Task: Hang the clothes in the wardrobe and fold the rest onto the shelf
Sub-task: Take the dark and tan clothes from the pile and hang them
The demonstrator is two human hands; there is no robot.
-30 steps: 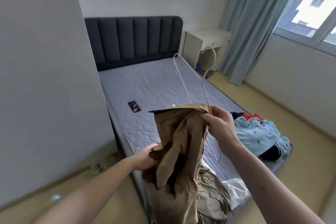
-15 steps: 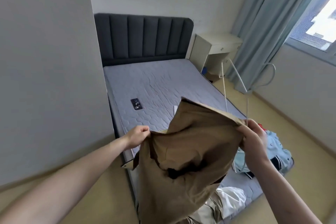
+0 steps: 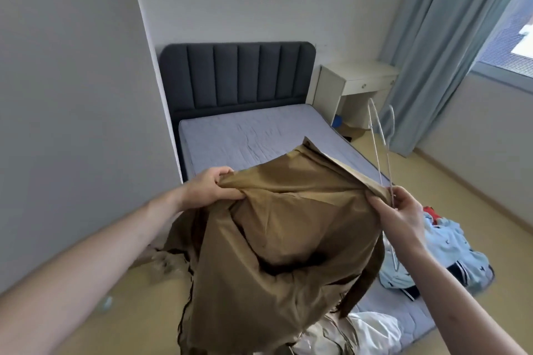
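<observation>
Brown garment [image 3: 288,239] stretched edge to edge — both hands gripping.

A bed [image 3: 259,135] with a bare grey quilted mattress is seen against the far wall, topped by a dark padded headboard [image 3: 238,78] with vertical channels. Just beside the headboard, on the right, a cream bedside cabinet [image 3: 357,86] with a drawer is set in the corner. Pale blue-grey curtains [image 3: 450,37] are hung next to it, reaching down to the yellowish floor [image 3: 461,181]. A window [image 3: 513,32] is partly shown at the upper right edge. A plain grey wall panel [image 3: 72,109] is seen along the left.
</observation>
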